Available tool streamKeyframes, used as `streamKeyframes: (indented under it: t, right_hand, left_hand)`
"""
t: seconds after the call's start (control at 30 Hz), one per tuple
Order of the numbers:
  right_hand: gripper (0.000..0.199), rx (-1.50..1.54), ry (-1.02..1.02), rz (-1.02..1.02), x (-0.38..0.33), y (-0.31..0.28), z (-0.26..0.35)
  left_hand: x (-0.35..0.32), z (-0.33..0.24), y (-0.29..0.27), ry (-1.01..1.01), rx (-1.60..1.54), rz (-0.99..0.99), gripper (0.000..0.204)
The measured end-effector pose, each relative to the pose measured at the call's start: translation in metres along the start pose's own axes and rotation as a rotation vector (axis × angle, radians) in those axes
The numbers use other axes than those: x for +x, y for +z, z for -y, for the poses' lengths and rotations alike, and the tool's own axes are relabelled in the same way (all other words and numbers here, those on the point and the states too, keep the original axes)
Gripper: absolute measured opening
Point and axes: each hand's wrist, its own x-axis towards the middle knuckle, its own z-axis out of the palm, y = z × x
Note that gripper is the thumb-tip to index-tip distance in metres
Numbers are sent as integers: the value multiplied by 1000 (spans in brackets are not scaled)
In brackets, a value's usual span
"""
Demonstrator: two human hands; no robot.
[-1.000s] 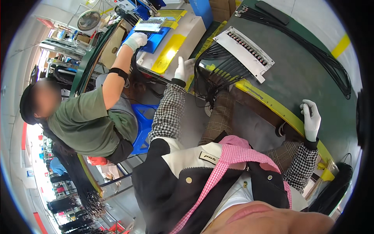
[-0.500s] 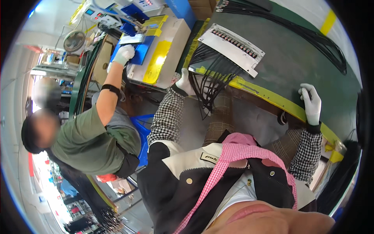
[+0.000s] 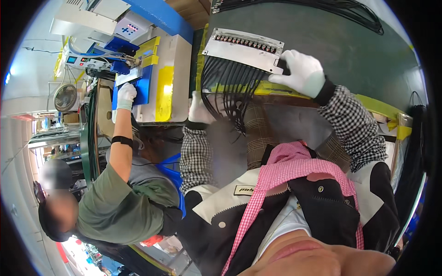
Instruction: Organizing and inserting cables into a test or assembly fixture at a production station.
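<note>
A white metal plate with a row of connectors lies on the green table near its front edge. Black cables run from it and hang in a bundle over the edge. My right hand, in a white glove, is at the plate's right end with thumb and fingers apart around the corner tab. To the left of the cable bundle is my left hand, also in a white glove, by the table edge. Its fingers are smeared and partly hidden, so whether it grips a cable does not show.
On the left a co-worker's gloved hand rests at a blue plate on a bench machine. More black cables lie along the table's far side. Yellow tape lines the front edge. A dark cable bundle hangs at right.
My right hand has moved left and forward from the table's right edge to the plate's end. The view has shifted, so the plate and table sit further left and higher.
</note>
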Motion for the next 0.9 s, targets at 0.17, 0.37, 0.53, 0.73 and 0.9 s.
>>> streamKeyframes:
  t: [0.17, 0.37, 0.53, 0.73, 0.9]
  right_hand:
    - [47, -232, 185, 253, 10, 14, 11]
    - [43, 20, 216, 289, 10, -3, -5]
    - [39, 278, 335, 438, 5, 2, -47]
    - [35, 890, 797, 453, -17, 7, -96]
    - [32, 949, 824, 75, -20, 6, -91]
  left_hand:
    - [-21, 23, 70, 2, 752, -335, 54]
    - [12, 81, -14, 116, 1020, -193, 51]
    - [59, 101, 46, -263, 388, 97, 35]
    - [93, 132, 54, -339, 159, 24, 34]
    - [113, 142, 51, -346, 94, -40, 32]
